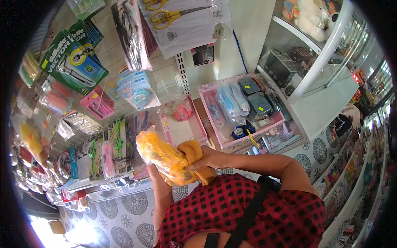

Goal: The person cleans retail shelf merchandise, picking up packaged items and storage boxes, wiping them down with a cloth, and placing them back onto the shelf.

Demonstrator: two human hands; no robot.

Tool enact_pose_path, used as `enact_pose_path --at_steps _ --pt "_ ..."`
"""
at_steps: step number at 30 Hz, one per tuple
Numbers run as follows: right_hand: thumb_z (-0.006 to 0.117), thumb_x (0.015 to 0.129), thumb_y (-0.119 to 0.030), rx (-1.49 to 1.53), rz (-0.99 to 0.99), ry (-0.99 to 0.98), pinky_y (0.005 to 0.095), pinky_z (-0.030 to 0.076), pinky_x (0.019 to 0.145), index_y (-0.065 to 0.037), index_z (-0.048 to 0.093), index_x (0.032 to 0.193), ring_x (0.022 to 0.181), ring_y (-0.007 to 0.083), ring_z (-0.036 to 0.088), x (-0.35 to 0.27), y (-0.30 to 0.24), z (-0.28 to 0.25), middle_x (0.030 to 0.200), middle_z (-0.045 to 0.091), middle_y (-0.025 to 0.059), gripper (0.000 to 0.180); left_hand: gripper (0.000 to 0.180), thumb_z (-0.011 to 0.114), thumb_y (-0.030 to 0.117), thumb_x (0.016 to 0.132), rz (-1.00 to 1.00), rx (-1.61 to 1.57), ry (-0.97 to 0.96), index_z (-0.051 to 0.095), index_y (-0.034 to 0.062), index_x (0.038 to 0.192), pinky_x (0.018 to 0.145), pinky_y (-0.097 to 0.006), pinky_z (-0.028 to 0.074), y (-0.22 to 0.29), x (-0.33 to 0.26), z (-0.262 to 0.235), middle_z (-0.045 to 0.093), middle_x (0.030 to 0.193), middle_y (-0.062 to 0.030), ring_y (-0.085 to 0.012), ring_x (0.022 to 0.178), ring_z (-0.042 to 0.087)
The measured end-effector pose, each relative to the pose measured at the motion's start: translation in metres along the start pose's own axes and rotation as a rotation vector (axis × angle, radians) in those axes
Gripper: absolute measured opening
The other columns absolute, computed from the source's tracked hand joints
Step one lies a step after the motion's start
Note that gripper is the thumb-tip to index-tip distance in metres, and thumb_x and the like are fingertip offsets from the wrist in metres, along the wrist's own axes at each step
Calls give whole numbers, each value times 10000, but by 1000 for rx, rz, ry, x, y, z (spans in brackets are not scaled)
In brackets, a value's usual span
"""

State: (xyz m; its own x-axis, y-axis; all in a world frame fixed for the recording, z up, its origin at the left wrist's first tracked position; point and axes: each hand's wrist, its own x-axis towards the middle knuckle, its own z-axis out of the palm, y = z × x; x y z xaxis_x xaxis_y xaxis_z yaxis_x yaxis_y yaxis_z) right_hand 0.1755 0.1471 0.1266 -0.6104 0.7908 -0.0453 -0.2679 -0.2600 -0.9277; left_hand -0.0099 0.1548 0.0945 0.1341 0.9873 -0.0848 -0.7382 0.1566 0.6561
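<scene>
A clear plastic bag (162,155) packed with yellow-orange, soft-looking contents is held up in front of my chest. My left hand (154,170) comes up from below and supports it; its fingers are hidden behind the bag. My right hand (211,159) reaches in from the right, with its fingers closed round a folded orange cloth-like piece (191,151) at the bag's right end. Whether this piece is partly inside the bag I cannot tell.
Behind the bag, a pink tray (201,131) holds a small wrapped pink item. A larger pink box (223,145) beside it contains dark cases and blue packets. Razor packs (74,62) and scissors (169,17) hang above. A glass cabinet (318,62) stands right.
</scene>
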Motion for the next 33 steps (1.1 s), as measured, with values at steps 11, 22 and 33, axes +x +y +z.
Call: enact_pose_path --at_steps 11,22,33 --pt "690 703 -192 86 -183 215 305 443 804 -34 359 1185 952 155 519 -14 -25 -37 1079 506 78 606 423 463 263 828 -113 -42 -33 399 20 1169 800 -373 463 -49 43 32 520 1065 -126 -249 917 552" --pt "647 614 61 147 -234 440 293 439 797 -15 466 1117 897 146 554 -69 -40 -63 974 571 45 540 392 370 266 872 -169 -241 -125 384 32 1186 867 -405 417 -90 70 79 490 1129 -121 -278 1003 505" --pt "543 664 11 437 -289 650 364 436 854 -3 465 1074 928 243 549 -92 -73 -139 1007 546 110 417 382 417 262 880 -319 -98 -166 367 42 1188 920 -380 371 -115 105 135 475 1146 -105 -228 1040 482"
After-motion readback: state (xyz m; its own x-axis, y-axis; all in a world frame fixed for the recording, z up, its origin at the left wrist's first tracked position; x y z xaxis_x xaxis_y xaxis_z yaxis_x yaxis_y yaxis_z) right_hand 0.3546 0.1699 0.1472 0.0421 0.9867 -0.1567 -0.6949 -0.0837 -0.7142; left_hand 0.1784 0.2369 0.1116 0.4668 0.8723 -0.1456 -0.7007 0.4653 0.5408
